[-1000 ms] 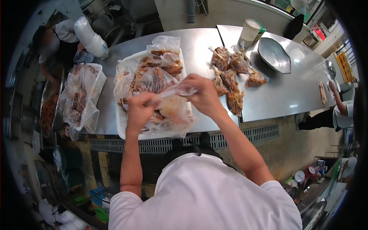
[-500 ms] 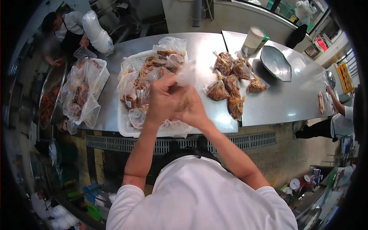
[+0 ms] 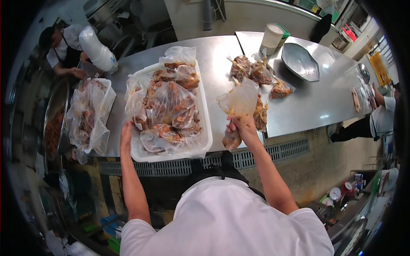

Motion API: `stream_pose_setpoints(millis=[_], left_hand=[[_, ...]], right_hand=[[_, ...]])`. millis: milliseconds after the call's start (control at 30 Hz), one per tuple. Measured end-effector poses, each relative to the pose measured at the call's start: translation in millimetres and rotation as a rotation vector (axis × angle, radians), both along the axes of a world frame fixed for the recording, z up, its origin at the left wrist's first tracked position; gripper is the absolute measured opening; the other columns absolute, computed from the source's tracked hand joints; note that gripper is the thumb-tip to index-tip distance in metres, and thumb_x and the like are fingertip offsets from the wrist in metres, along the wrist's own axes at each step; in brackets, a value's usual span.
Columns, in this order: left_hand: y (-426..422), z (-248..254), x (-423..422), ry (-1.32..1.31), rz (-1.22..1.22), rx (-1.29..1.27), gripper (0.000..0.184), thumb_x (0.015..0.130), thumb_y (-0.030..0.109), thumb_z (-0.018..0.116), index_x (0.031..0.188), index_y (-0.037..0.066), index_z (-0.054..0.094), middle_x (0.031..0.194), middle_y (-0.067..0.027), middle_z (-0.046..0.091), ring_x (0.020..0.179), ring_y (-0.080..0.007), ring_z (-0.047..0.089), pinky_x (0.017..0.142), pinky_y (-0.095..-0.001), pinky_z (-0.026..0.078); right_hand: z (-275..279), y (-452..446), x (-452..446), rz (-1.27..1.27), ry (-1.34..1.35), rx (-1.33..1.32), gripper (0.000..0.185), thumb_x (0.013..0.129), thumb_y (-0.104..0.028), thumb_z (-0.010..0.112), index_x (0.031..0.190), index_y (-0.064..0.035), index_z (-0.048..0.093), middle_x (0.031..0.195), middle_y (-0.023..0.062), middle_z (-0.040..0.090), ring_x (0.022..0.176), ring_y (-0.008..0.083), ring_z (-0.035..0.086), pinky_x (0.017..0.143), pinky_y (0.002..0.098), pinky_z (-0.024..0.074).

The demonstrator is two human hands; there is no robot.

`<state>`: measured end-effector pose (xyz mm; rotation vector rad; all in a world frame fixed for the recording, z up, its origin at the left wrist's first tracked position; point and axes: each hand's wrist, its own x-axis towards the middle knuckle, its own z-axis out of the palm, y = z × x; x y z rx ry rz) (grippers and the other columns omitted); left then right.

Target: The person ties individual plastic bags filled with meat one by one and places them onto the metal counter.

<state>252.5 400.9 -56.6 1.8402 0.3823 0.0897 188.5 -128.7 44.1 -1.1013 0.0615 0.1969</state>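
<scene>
My right hand point(image 3: 244, 129) is closed around the gathered neck of a clear plastic bag point(image 3: 231, 141). Its brownish filled part hangs below my fingers, and the loose top point(image 3: 241, 100) flares above them. Just beyond it, several knotted bags of food point(image 3: 259, 73) sit on the steel table, partly hidden by the loose plastic. My left hand point(image 3: 126, 136) is stretched out at the near left side of a white plastic basket point(image 3: 208, 132), seemingly touching its rim. Inside the basket lie several clear bags of reddish-brown meat pieces point(image 3: 173, 100).
A second white basket point(image 3: 110, 98) with bagged food stands left, beside a large metal bowl point(image 3: 54, 123) and a co-worker point(image 3: 68, 47). A grey octagonal tray point(image 3: 300, 62) and a pale container point(image 3: 271, 38) are on the steel table point(image 3: 307, 106). Another person point(image 3: 380, 121) works at its right end.
My hands have separated from above the basket. The right has moved right with the bag; the left has dropped to the basket's left side. The view has shifted slightly.
</scene>
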Motion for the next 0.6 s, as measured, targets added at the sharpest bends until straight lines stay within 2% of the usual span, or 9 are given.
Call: stream_pose_setpoints(millis=[33, 100, 200, 233, 367, 400, 467, 533, 600], left_hand=[[-8, 8, 1, 0.001, -0.013, -0.001, 0.063, 0.106, 0.049, 0.048, 0.141, -0.003, 0.051, 0.137, -0.0108, 0.060, 0.126, -0.0202, 0.054, 0.111, -0.0349, 0.036], [-18, 25, -4, -0.035, -0.252, -0.108, 0.054, 0.108, 0.038, 0.049, 0.143, -0.003, 0.048, 0.140, -0.0126, 0.057, 0.131, -0.0219, 0.051, 0.112, -0.0345, 0.034], [-47, 19, -23, 0.002, -0.094, -0.021, 0.049, 0.109, 0.032, 0.046, 0.144, -0.002, 0.045, 0.142, -0.0124, 0.056, 0.130, -0.0223, 0.051, 0.111, -0.0347, 0.034], [-59, 17, -29, -0.005, -0.127, -0.118, 0.050, 0.109, 0.029, 0.046, 0.147, -0.003, 0.041, 0.145, -0.0137, 0.053, 0.134, -0.0235, 0.048, 0.114, -0.0349, 0.032], [-109, 15, -37, -0.118, -0.131, -0.117, 0.053, 0.108, 0.037, 0.049, 0.144, -0.002, 0.045, 0.145, -0.0122, 0.053, 0.134, -0.0214, 0.047, 0.114, -0.0352, 0.032], [-123, 32, -40, -0.201, -0.073, 0.172, 0.055, 0.106, 0.035, 0.053, 0.146, -0.002, 0.042, 0.147, -0.0149, 0.050, 0.136, -0.0262, 0.045, 0.115, -0.0373, 0.032], [-158, 89, -47, -0.367, 0.047, 0.749, 0.064, 0.101, 0.030, 0.062, 0.151, -0.002, 0.036, 0.151, -0.0204, 0.045, 0.140, -0.0356, 0.042, 0.117, -0.0414, 0.031], [-225, 188, -63, -0.542, -0.112, 0.445, 0.066, 0.092, 0.020, 0.073, 0.148, 0.001, 0.042, 0.148, -0.0182, 0.048, 0.140, -0.0298, 0.044, 0.117, -0.0444, 0.031], [-260, 212, -71, -0.805, -0.651, 0.324, 0.072, 0.081, 0.013, 0.078, 0.145, 0.004, 0.046, 0.148, -0.0179, 0.049, 0.140, -0.0316, 0.045, 0.116, -0.0512, 0.032]], right_hand=[[-3, -5, -7, -0.008, 0.011, -0.034, 0.014, 0.106, -0.011, 0.051, 0.103, 0.0018, 0.057, 0.067, 0.0001, 0.049, 0.064, 0.0120, 0.049, 0.073, 0.0314, 0.0515], [-7, -16, -22, -0.047, 0.034, -0.020, 0.014, 0.104, -0.009, 0.053, 0.104, 0.0029, 0.060, 0.069, 0.0015, 0.051, 0.065, 0.0122, 0.051, 0.070, 0.0313, 0.0518], [0, -14, -25, -0.134, 0.059, 0.008, 0.013, 0.102, -0.007, 0.056, 0.102, 0.0040, 0.062, 0.069, 0.0023, 0.052, 0.064, 0.0121, 0.052, 0.066, 0.0304, 0.0522], [-1, -14, -24, -0.110, 0.056, -0.018, 0.014, 0.102, -0.008, 0.056, 0.099, 0.0038, 0.063, 0.068, 0.0019, 0.052, 0.063, 0.0118, 0.052, 0.065, 0.0301, 0.0516], [3, -13, -10, 0.003, -0.012, -0.218, 0.013, 0.099, -0.005, 0.056, 0.094, 0.0033, 0.064, 0.068, 0.0020, 0.055, 0.062, 0.0119, 0.054, 0.063, 0.0303, 0.0503], [11, -10, -6, -0.003, -0.013, -0.223, 0.013, 0.099, -0.005, 0.056, 0.094, 0.0033, 0.064, 0.068, 0.0020, 0.055, 0.062, 0.0119, 0.054, 0.063, 0.0303, 0.0503], [38, -3, 2, 0.121, -0.126, -0.545, 0.019, 0.102, -0.012, 0.055, 0.093, 0.0020, 0.065, 0.067, -0.0012, 0.050, 0.061, 0.0099, 0.047, 0.061, 0.0285, 0.0461], [54, 7, 11, 0.144, -0.136, -0.599, 0.018, 0.098, -0.012, 0.056, 0.092, 0.0000, 0.067, 0.066, -0.0002, 0.052, 0.061, 0.0113, 0.049, 0.059, 0.0299, 0.0462], [63, 20, 22, 0.262, -0.256, -0.804, 0.016, 0.092, -0.013, 0.059, 0.095, 0.0008, 0.067, 0.066, 0.0059, 0.058, 0.064, 0.0158, 0.057, 0.061, 0.0342, 0.0498]])
